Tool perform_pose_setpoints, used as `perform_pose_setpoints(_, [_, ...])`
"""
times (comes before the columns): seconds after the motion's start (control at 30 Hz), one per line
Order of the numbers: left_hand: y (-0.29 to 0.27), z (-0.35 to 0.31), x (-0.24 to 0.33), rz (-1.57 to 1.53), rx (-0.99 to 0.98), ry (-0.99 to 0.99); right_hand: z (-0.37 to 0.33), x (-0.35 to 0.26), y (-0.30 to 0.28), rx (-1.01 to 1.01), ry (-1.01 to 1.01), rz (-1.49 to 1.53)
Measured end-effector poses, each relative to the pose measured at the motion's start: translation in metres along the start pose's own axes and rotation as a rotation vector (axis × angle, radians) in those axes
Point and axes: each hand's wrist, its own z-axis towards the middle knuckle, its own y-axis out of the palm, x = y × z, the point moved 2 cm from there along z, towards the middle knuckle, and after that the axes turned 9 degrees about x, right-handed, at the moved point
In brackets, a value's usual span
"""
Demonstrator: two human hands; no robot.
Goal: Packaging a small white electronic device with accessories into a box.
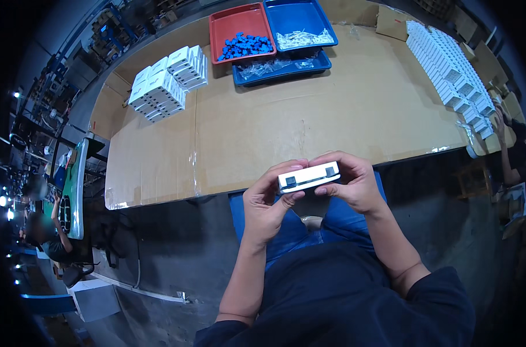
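Between my two hands I hold a small white box (pixel 309 175), just off the table's near edge and above my lap. Its side toward me shows a dark slot along its length and a dark square near each end. My left hand (pixel 267 205) grips the left end, thumb below and fingers along the top. At the other end, my right hand (pixel 355 185) pinches it the same way, thumb under the lower edge. The box is tilted slightly, right end higher. Its far side is hidden by my fingers.
On the cardboard-covered table (pixel 332 115) are stacked white boxes (pixel 159 89) at left and many more stacked boxes (pixel 448 75) at right. A red tray (pixel 240 23) holds blue parts, a blue tray (pixel 297 17) white parts. Below sits another blue tray (pixel 274 78) with clear plastic. Other people work at both sides.
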Motion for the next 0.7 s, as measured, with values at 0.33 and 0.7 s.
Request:
perform_pose_setpoints(0.33, [-0.006, -0.026, 0.026, -0.050, 0.059, 0.065, -0.011, -0.024, 0.022, -0.123, -0.188, -0.102])
perform_pose_setpoints(0.7, [-0.006, -0.037, 0.028, -0.069, 0.098, 0.136, -0.007, -0.024, 0.025, -0.189, -0.234, -0.123])
